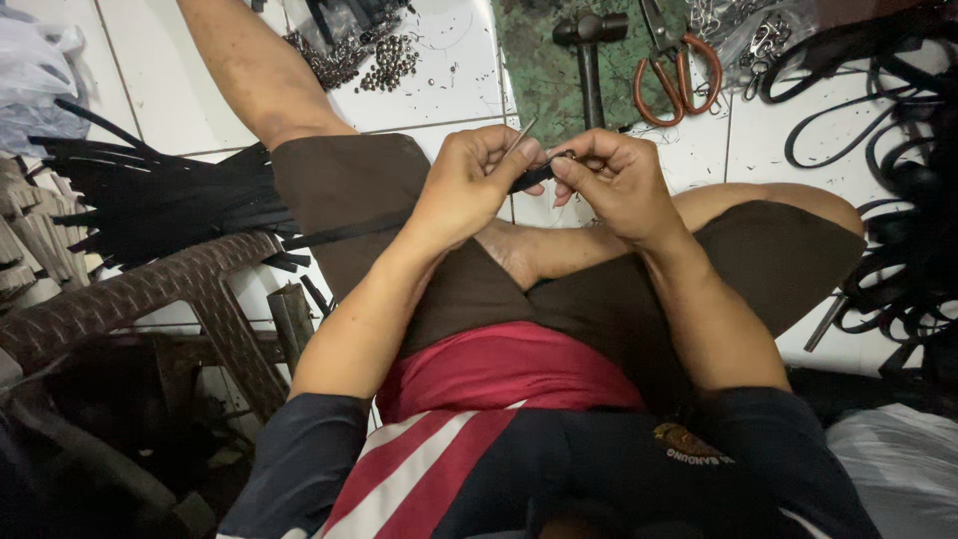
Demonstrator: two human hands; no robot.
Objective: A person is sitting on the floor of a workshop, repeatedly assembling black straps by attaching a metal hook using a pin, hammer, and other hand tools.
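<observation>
My left hand (pixel 477 180) is closed on a thin black strap (pixel 349 231) and on a slim metal tool (pixel 520 135) whose tip sticks up past my fingers. The strap runs from my fingers leftward across my thigh. My right hand (pixel 614 180) pinches the strap's end (pixel 536 178), where a small metal piece (pixel 567 155) sits between the fingertips. Both hands meet above my crossed legs in brown shorts.
A bundle of black straps (pixel 150 195) lies at the left beside a brown woven plastic stool (pixel 130 294). On the white tile floor ahead are a hammer (pixel 589 50), red-handled scissors (pixel 679 75), a pile of small metal rivets (pixel 369 60) and coiled black straps (pixel 898 200) at the right.
</observation>
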